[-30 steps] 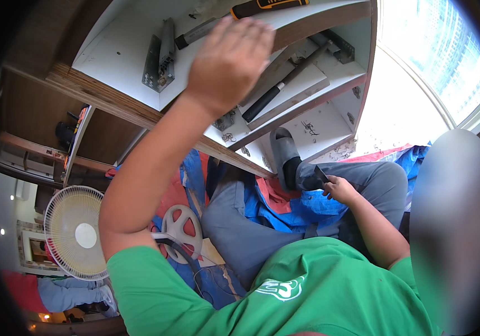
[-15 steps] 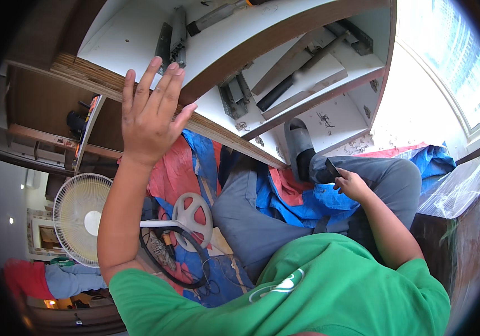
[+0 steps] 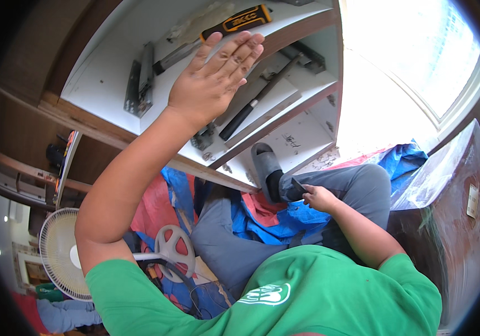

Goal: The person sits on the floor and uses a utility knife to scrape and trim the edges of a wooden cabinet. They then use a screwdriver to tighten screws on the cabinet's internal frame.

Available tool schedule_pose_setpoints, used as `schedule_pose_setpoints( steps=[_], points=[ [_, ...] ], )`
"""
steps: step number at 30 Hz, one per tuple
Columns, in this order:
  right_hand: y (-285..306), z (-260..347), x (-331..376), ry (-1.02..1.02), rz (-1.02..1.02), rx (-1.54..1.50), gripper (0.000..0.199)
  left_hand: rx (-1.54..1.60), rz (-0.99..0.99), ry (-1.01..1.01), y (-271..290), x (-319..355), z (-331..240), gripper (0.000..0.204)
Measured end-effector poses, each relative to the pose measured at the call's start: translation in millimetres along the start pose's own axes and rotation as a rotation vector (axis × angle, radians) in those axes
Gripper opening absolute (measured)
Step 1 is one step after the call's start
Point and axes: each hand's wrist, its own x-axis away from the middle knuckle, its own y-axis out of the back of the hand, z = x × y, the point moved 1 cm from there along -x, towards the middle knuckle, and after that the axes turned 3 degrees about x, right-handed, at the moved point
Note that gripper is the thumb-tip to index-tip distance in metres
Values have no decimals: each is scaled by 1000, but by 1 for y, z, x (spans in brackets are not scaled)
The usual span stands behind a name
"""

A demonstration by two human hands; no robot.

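Observation:
My left hand is raised with flat, open fingers against a white cabinet panel. Its fingertips lie just below a screwdriver with an orange and black handle. A metal drawer slide lies on the panel to the left of the hand. A black-handled tool lies just right of the palm. My right hand rests by my knee in grey trousers, pinching a small dark flat object. What that object is I cannot tell.
A grey sandal on my foot presses against the cabinet's edge. Blue and red tarpaulin lies under my legs. A white fan stands at lower left. A plastic-wrapped brown board leans at right, under a bright window.
My left hand swung down and to the left, then came back up and right toward the screwdriver. The right hand stayed by the knee with the dark object.

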Motion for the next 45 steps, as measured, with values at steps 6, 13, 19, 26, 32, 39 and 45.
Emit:
schedule_pose_setpoints(
  steps=[6,13,19,26,32,39,45],
  points=[
    [1,2,0,30,34,-11,44,-152,-38,-109,-16,-76,-32,60],
    [5,-7,-6,-39,80,-46,42,-198,38,-84,-24,-150,-69,64],
    [9,-15,-12,-87,72,-185,28,-100,25,-7,-19,-174,-79,66],
    [12,-25,-13,-155,51,-300,23,-63,-89,120,-28,-78,-69,63],
    [9,-15,-10,-127,65,-216,24,-37,25,267,-29,57,-60,73],
    [3,-24,-14,-115,86,-175,25,178,6,549,-17,193,-45,78],
    [-3,-41,-27,94,128,-361,16,559,46,773,1,252,-96,78]
  ],
)
